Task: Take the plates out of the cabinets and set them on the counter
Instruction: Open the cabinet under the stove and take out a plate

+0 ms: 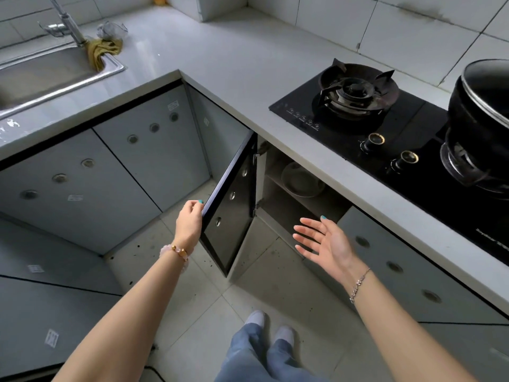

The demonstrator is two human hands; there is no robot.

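Down under the hob, inside the open cabinet, the plates sit on the upper shelf, apparently stacked, tucked back in shadow beneath the bench. The left hand curls round the top edge of the cabinet door, holding it wide. The right hand hangs just in front of the opening, fingers spread, palm up, holding nothing.

Now the risks, as I judge them. The gap between shelf and bench lip looks tight, so a plate lifted steeply could knock the underside. One bare hand under a stack could let the top plate slide. If the left hand lets go, the door may swing into the reaching arm. And the black pot crowds the hob, so the set-down wants bare bench.
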